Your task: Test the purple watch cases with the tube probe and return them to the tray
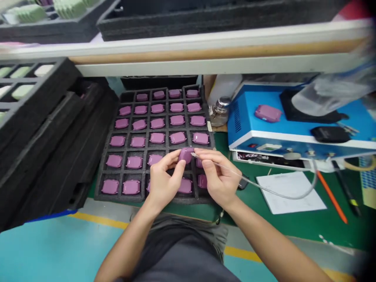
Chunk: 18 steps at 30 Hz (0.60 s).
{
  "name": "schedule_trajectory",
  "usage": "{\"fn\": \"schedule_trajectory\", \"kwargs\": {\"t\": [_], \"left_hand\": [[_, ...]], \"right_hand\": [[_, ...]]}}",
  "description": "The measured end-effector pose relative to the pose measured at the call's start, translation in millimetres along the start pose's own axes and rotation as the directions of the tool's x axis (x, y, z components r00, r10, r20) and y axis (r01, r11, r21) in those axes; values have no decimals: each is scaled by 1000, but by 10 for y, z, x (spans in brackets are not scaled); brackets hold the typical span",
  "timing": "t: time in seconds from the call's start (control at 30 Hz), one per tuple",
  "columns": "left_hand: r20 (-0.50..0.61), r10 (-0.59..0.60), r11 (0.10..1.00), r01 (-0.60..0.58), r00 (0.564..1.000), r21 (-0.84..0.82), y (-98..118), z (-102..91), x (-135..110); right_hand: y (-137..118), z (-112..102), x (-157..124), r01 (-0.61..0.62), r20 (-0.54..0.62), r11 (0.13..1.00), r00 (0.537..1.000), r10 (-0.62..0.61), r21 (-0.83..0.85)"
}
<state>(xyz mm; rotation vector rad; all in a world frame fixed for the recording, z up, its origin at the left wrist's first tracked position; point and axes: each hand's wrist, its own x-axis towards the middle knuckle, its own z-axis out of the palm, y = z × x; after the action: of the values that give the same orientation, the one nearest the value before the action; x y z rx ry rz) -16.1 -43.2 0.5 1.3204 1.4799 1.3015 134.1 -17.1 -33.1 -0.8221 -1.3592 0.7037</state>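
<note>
My left hand [165, 181] is closed around a small purple casing [186, 155], lifted just above the black foam tray [109, 133]. My right hand [217, 176] pinches a thin needle-tipped tool [196, 156] whose tip touches the casing; a clear tube [282, 194] runs from the tool off to the right. The tray holds several rows of matching purple casings [157, 138], one in each cell. Both hands hover over the tray's front right corner and hide a few cells.
A blue machine [243, 129] stands at right with one purple casing [268, 113] and black pads on top. White paper [290, 192], an orange pen [331, 197] and a small bottle [219, 110] lie on the green mat. Stacked black foam trays [44, 133] fill the left.
</note>
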Motion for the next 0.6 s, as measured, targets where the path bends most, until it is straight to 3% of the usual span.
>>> {"fn": "schedule_trajectory", "kwargs": {"t": [0.23,0.43,0.6], "left_hand": [[-6,18,1000,-19,1000,-22,-5,18,11],[-111,-14,976,-11,994,-217,-47,-14,49],[-80,69,985,-81,994,-150,-34,-49,60]], "right_hand": [[14,-9,34,26,7,1000,1000,-26,-7],[48,-37,-47,-30,35,998,999,29,47],[60,-53,-87,-49,52,996,998,45,80]]}}
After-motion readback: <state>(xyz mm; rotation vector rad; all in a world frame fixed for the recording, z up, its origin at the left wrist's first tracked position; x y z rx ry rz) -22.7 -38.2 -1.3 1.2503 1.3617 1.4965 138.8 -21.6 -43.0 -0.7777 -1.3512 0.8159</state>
